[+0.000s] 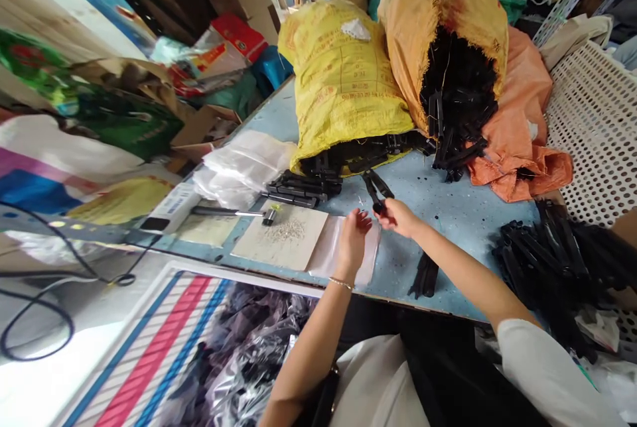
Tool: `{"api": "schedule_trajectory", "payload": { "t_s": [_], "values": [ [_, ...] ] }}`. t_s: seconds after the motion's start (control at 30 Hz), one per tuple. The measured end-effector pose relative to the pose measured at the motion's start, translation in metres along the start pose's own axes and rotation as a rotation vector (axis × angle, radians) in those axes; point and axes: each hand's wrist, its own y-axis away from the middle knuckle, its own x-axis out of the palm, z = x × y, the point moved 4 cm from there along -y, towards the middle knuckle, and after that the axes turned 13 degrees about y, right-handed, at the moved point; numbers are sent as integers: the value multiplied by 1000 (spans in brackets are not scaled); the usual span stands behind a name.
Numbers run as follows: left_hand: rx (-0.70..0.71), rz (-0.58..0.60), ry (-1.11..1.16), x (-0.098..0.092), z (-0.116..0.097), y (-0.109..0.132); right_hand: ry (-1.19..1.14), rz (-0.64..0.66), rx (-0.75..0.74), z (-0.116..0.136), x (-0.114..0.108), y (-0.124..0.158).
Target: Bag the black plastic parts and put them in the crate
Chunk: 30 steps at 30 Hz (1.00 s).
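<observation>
My right hand (398, 217) grips a pair of slim black plastic pieces (379, 187), joined at the near end and spread in a V. Beside it, my left hand (354, 236) has its fingers loosely curled and apart, with nothing visible in them. Under and left of that hand lies a clear plastic sheet (328, 258), partly beneath a beige board (271, 256). Tiny pale bits (288, 231) are scattered on the board, and a hammer (269, 217) rests its head there. Near my right forearm is a small bunch of black strips (425, 276).
A yellow woven sack (348, 82) and an orange sack (408, 36) spill black pieces onto the blue table (458, 241). More black strips (557, 248) are heaped at the right. White plastic bags (243, 165) and a white box (172, 208) sit left. A striped bag (164, 347) stands below the edge.
</observation>
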Motion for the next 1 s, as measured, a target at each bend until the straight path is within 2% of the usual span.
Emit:
{"api": "schedule_trajectory", "payload": {
  "t_s": [0.1, 0.13, 0.2, 0.27, 0.3, 0.33, 0.4, 0.43, 0.47, 0.5, 0.57, 0.67, 0.73, 0.8, 0.9, 0.97, 1.0],
  "values": [
    [-382, 217, 386, 21, 9, -2, -388, 216, -45, -14, 26, 54],
    [-451, 264, 435, 30, 15, 1, -477, 278, -42, -18, 30, 72],
    [-461, 271, 464, 39, 26, 9, -445, 406, -21, -25, 25, 104],
    [-371, 216, 422, 39, 33, 16, -221, 511, -12, -30, 5, 129],
    [-300, 179, 366, 37, 33, 21, -112, 491, -21, -31, -9, 137],
    [-221, 146, 285, 34, 31, 25, -22, 396, -34, -31, -26, 142],
    [-76, 128, 101, 33, 23, 37, 106, 48, -69, -29, -54, 143],
    [-28, 157, 29, 36, 19, 44, 145, -125, -94, -28, -62, 142],
    [-4, 207, -13, 40, 16, 52, 167, -245, -127, -26, -62, 140],
    [-5, 262, -23, 45, 13, 59, 166, -309, -166, -25, -56, 137],
    [-33, 312, 42, 52, 10, 70, 106, -321, -247, -25, -36, 131],
    [-112, 259, 144, 51, 5, 76, 30, -243, -286, -28, -14, 130],
    [-167, 287, 116, 49, 2, 78, 59, -237, -274, -30, -18, 134],
    [-176, 365, 41, 50, -2, 83, 199, -361, -293, -28, -35, 139],
    [-127, 437, -82, 52, -7, 94, 485, -553, -427, -16, -54, 145],
    [-90, 453, -189, 54, -7, 99, 515, -540, -502, -12, -52, 143],
    [-48, 458, -260, 55, -7, 100, 452, -513, -501, -12, -48, 140]
  ]
}}
